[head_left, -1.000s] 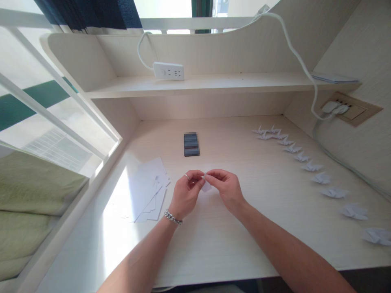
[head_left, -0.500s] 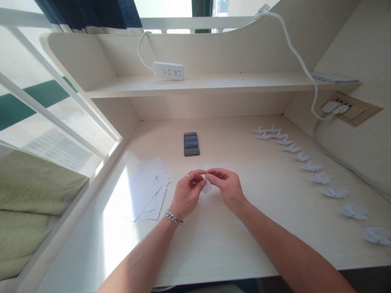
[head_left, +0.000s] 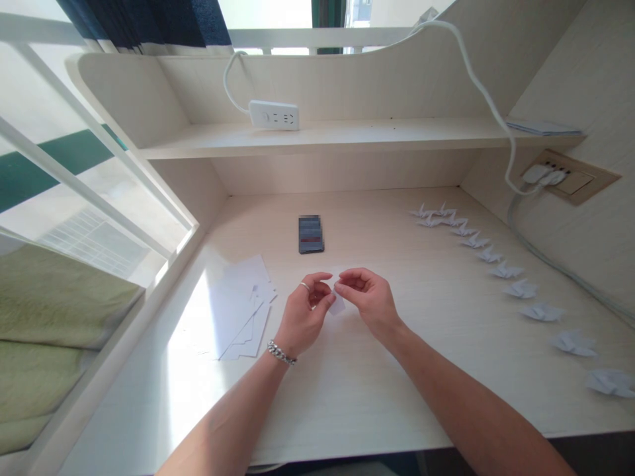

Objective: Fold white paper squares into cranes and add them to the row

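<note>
A small piece of white folded paper (head_left: 337, 305) is held between my two hands, above the middle of the desk. My left hand (head_left: 305, 307), with a ring and a chain bracelet, pinches its left side between thumb and curled fingers. My right hand (head_left: 368, 295) grips the upper right part with thumb and fingertips. The fingers partly hide the paper, and its exact folds are too small to make out.
White paper sheets (head_left: 238, 297) lie left of my hands. A dark phone (head_left: 311, 235) rests beyond them. Several folded paper cranes (head_left: 506, 270) line the right side. A power strip (head_left: 274, 115) sits on the shelf (head_left: 347, 132), and a cable (head_left: 483, 86) runs to the wall socket (head_left: 570, 178).
The fingertips of both hands have parted slightly at the top, and the left index finger has lifted a little. The paper stays between the hands. The rest looks the same.
</note>
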Tool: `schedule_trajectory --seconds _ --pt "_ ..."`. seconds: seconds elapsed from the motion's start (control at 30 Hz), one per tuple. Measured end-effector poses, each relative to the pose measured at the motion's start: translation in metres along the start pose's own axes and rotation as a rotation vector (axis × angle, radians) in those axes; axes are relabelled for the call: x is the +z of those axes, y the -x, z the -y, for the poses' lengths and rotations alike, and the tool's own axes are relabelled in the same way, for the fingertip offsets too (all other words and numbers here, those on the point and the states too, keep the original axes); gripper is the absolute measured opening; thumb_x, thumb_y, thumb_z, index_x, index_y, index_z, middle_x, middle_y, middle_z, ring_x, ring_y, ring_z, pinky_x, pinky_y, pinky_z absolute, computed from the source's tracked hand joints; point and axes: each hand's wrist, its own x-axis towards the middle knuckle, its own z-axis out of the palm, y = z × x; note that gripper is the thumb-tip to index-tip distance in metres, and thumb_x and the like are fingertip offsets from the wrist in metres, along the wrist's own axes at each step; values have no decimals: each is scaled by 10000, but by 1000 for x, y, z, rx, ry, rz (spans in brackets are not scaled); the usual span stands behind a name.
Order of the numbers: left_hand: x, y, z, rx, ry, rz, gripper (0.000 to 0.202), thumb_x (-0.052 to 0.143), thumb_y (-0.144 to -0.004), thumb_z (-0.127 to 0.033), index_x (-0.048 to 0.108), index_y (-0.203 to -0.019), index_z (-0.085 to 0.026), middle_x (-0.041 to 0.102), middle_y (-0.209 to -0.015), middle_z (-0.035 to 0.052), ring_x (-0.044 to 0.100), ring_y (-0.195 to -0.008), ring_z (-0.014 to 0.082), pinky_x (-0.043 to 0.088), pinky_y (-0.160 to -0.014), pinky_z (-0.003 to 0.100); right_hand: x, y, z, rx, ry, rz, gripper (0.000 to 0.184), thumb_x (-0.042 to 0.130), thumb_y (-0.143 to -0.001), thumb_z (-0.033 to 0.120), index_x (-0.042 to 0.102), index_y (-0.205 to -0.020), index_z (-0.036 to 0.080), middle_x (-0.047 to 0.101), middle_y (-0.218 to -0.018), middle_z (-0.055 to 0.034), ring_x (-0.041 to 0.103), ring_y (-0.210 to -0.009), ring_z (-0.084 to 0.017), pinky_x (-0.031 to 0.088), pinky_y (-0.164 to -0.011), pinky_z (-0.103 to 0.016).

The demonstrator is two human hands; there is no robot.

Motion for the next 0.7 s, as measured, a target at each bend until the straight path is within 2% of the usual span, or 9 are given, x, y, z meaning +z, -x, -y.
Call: schedule_trajectory --seconds 0.17,0.33,0.5,0.7 --pt "0 1 -1 -5 6 11 306 624 -845 -226 545 -1140 -209 641 -849 26 623 -783 144 505 -739 282 0 0 1 -44 45 17 165 787 -660 235 656 -749 186 669 -710 -3 616 -674 -138 494 -652 -277" --pt "0 2 -2 -15 15 27 297 620 -850 -224 539 -1134 -197 633 -842 27 615 -780 141 496 -734 277 -2 -2 2 -17 57 66 221 768 -677 225 644 -859 195 670 -735 2 629 -716 -149 496 -697 -292" --pt "0 1 -1 -48 43 63 294 632 -842 -242 546 -1117 -184 611 -823 21 594 -762 135 486 -716 271 -3 -4 3 -35 51 68 177 760 -679 215 606 -760 190 651 -726 9 605 -694 -132 477 -686 -277" --pt "-1 1 -1 -83 78 74 297 648 -825 -256 550 -1093 -176 622 -825 28 605 -777 142 495 -732 282 -4 -4 1 13 78 134 242 752 -702 261 630 -904 203 660 -751 7 620 -726 -148 486 -699 -289"
